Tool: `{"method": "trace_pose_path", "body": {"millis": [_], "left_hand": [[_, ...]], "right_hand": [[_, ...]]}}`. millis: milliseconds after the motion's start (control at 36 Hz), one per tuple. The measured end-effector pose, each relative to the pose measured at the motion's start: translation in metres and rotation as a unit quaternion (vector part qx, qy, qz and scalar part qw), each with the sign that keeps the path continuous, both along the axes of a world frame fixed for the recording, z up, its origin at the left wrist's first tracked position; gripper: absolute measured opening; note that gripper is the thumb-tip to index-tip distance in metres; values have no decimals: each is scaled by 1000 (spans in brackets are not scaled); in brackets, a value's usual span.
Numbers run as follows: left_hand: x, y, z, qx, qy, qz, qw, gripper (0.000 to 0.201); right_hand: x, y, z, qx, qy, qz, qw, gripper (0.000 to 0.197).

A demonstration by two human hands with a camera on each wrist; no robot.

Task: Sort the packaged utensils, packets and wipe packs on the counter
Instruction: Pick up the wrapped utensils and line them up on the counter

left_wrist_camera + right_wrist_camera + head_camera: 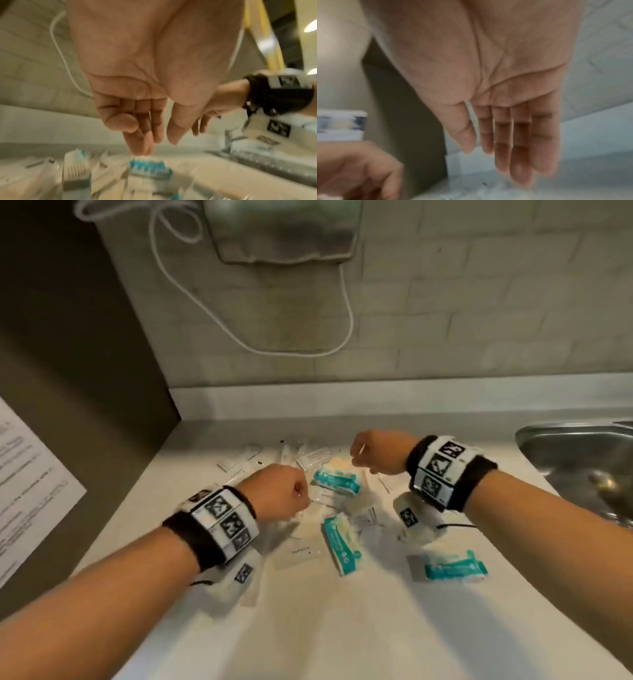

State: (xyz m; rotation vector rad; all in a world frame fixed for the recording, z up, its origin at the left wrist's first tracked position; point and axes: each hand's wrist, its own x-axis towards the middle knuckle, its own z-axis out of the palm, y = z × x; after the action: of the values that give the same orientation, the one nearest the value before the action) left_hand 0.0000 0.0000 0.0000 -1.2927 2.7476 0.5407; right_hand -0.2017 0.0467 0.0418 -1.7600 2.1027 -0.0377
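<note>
Several teal-and-white wipe packs lie in a loose pile on the white counter (342, 628): one at the back (337, 479), one in the middle (342, 542), one at the right (455, 568). Flat white packets (313, 455) lie among them, one printed "toothpaste" (298, 553). My left hand (274, 494) hovers over the pile's left side; in the left wrist view its fingers (140, 146) point down, relaxed and empty, just above a teal pack (150, 167). My right hand (373, 453) hangs over the back of the pile, with straight, empty fingers (520, 155).
A steel sink (575, 446) is set into the counter at the right, with a tap (228, 140). A printed sheet (30, 484) hangs on the dark panel at left. A white cable (346, 313) loops down the tiled wall from a grey appliance (284, 231).
</note>
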Motion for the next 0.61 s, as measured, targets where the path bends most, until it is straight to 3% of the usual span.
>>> {"method": "trace_pose_path", "body": {"millis": [83, 167, 222, 278, 361, 444, 611], "left_hand": [[-27, -8, -24, 1, -59, 49, 997, 21], [-43, -5, -40, -1, -116, 67, 991, 39], [-47, -8, -46, -8, -129, 62, 990, 50], [-51, -9, -47, -5, -132, 69, 989, 52], [-51, -13, -47, 4, -122, 92, 988, 50], [-48, -19, -50, 25, -105, 121, 987, 54], [-41, -26, -43, 63, -88, 144, 984, 57]], "right_hand": [[-20, -41, -35, 19, 48, -42, 998, 45], [-86, -121, -135, 40, 118, -50, 991, 57], [-107, -140, -172, 100, 134, -68, 984, 59], [-91, -124, -159, 119, 165, -62, 977, 46], [-69, -100, -135, 116, 197, -29, 973, 41], [-65, -98, -125, 97, 151, -51, 983, 22], [-62, -89, -101, 76, 69, -91, 991, 36]]}}
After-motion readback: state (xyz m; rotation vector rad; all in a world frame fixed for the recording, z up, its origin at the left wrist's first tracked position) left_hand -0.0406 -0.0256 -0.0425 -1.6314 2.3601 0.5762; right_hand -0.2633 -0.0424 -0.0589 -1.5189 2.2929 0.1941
